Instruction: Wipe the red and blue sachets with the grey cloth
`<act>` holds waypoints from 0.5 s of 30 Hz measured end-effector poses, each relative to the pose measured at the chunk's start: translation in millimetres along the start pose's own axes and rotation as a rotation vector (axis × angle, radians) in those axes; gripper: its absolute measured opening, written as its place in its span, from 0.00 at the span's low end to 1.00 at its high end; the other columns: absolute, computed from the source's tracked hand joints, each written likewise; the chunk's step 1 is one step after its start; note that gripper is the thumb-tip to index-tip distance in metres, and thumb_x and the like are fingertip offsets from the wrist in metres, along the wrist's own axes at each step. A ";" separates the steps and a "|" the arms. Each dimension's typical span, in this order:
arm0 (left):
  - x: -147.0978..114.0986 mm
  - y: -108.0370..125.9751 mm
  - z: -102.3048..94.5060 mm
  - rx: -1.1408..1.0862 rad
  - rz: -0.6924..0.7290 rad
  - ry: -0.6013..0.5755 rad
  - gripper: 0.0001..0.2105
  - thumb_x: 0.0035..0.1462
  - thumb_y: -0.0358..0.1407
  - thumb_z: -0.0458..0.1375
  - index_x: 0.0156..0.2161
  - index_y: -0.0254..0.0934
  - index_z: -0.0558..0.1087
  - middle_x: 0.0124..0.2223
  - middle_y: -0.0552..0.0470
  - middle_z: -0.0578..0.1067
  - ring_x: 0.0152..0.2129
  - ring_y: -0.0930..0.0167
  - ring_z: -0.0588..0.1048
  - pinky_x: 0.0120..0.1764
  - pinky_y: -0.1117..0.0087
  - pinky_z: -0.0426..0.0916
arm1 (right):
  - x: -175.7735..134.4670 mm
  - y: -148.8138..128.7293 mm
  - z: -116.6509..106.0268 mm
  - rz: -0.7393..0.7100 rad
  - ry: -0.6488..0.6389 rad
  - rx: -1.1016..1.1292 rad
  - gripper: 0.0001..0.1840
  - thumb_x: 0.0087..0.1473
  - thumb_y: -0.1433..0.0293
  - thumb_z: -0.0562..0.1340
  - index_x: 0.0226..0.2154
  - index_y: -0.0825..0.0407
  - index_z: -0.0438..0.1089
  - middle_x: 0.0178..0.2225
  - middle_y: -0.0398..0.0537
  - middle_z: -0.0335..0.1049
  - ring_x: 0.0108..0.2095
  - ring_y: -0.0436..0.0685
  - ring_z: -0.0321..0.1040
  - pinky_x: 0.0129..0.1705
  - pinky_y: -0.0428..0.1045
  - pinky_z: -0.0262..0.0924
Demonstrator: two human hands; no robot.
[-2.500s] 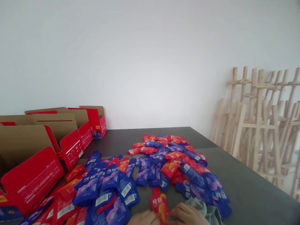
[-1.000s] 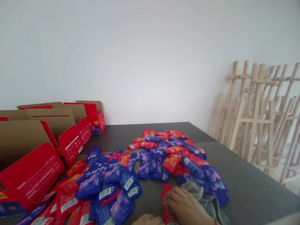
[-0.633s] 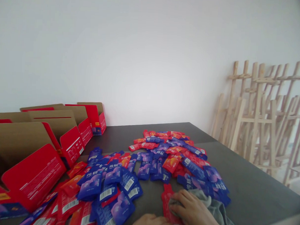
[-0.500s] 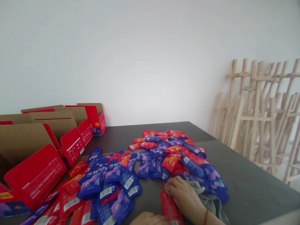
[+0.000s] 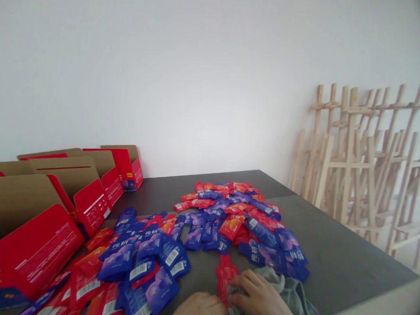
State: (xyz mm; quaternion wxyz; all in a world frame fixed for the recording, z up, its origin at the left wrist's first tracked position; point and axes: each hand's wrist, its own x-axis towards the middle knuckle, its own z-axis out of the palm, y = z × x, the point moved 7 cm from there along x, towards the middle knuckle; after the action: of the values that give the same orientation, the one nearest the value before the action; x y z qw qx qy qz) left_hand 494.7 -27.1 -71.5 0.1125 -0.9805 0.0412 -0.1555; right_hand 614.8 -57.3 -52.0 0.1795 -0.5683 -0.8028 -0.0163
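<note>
A red spouted pouch (image 5: 223, 275) lies flat on the dark table in front of me, spout pointing away. My right hand (image 5: 259, 296) presses a bunched grey-green cloth (image 5: 273, 277) onto the pouch's lower half, fingers wrapped round the fabric. At the bottom edge of the view, my left hand (image 5: 199, 309) has curled fingers at the pouch's lower left side and holds it there; its fingertips are partly hidden. To the left lies a heap of blue pouches (image 5: 118, 258) and red ones. Beyond my hands spreads another pile of blue and red pouches (image 5: 232, 226).
Several open red cardboard boxes (image 5: 39, 247) with brown insides stand along the left side. The dark table (image 5: 334, 256) reaches to a white wall (image 5: 206, 83). Wooden easels (image 5: 349, 159) stand past its right edge.
My right hand has drawn the cloth down along the red pouch towards me, uncovering its upper part and spout. The left hand stays at the pouch's lower end. The view has shifted slightly right.
</note>
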 end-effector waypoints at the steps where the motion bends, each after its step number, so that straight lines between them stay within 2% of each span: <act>1: 1.8 0.3 -2.7 -0.013 0.019 -0.003 0.07 0.64 0.38 0.62 0.35 0.39 0.70 0.33 0.61 0.77 0.29 0.75 0.74 0.28 0.73 0.63 | 7.9 5.9 -2.9 0.058 0.002 0.014 0.17 0.55 0.79 0.62 0.42 0.42 0.73 0.48 0.41 0.72 0.47 0.58 0.66 0.46 0.51 0.61; 4: 9.7 0.4 -9.5 -0.017 0.029 -0.029 0.07 0.64 0.37 0.61 0.35 0.38 0.70 0.33 0.59 0.76 0.29 0.73 0.74 0.28 0.72 0.64 | 27.7 24.0 -10.9 0.212 0.012 0.077 0.25 0.50 0.83 0.57 0.46 0.46 0.73 0.47 0.45 0.72 0.48 0.59 0.64 0.52 0.52 0.60; 6: 17.8 -2.9 -9.8 -0.004 -0.050 -0.057 0.06 0.66 0.38 0.58 0.41 0.38 0.71 0.40 0.54 0.77 0.36 0.71 0.75 0.35 0.71 0.67 | 33.9 32.5 -14.2 0.273 0.031 0.121 0.27 0.48 0.83 0.55 0.47 0.48 0.73 0.47 0.47 0.72 0.49 0.59 0.63 0.53 0.52 0.59; 8: 26.9 -7.5 -5.1 0.010 -0.165 -0.102 0.12 0.66 0.38 0.57 0.51 0.36 0.69 0.49 0.48 0.76 0.45 0.66 0.74 0.41 0.68 0.68 | 34.3 37.2 -15.0 0.303 0.053 0.152 0.28 0.47 0.82 0.54 0.48 0.50 0.73 0.49 0.49 0.71 0.50 0.60 0.63 0.55 0.52 0.58; 10: 36.1 -8.7 2.3 0.037 -0.214 -0.154 0.16 0.65 0.37 0.57 0.55 0.32 0.67 0.52 0.42 0.75 0.49 0.62 0.73 0.41 0.66 0.70 | 31.2 39.6 -13.5 0.317 0.067 0.171 0.29 0.46 0.82 0.54 0.50 0.51 0.73 0.50 0.50 0.71 0.51 0.59 0.63 0.56 0.52 0.58; 12: 43.8 -6.9 9.0 0.078 -0.181 -0.182 0.15 0.64 0.36 0.58 0.52 0.28 0.68 0.48 0.41 0.77 0.45 0.61 0.75 0.36 0.67 0.71 | 27.8 40.8 -11.1 0.317 0.073 0.177 0.30 0.46 0.81 0.53 0.51 0.51 0.72 0.51 0.50 0.70 0.52 0.59 0.63 0.57 0.51 0.57; 15: 45.9 -3.3 17.9 0.137 -0.064 -0.183 0.08 0.64 0.35 0.58 0.43 0.30 0.72 0.37 0.46 0.80 0.32 0.66 0.78 0.29 0.68 0.70 | 25.4 42.0 -8.2 0.297 0.067 0.168 0.30 0.47 0.80 0.53 0.52 0.50 0.72 0.52 0.50 0.70 0.53 0.59 0.64 0.57 0.52 0.57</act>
State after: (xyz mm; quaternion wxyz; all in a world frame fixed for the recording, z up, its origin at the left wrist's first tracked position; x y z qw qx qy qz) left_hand 544.0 -25.5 -73.8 0.1773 -0.9815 -0.0113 -0.0713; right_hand 648.2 -21.3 -44.1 0.2533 -0.6629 -0.7021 0.0586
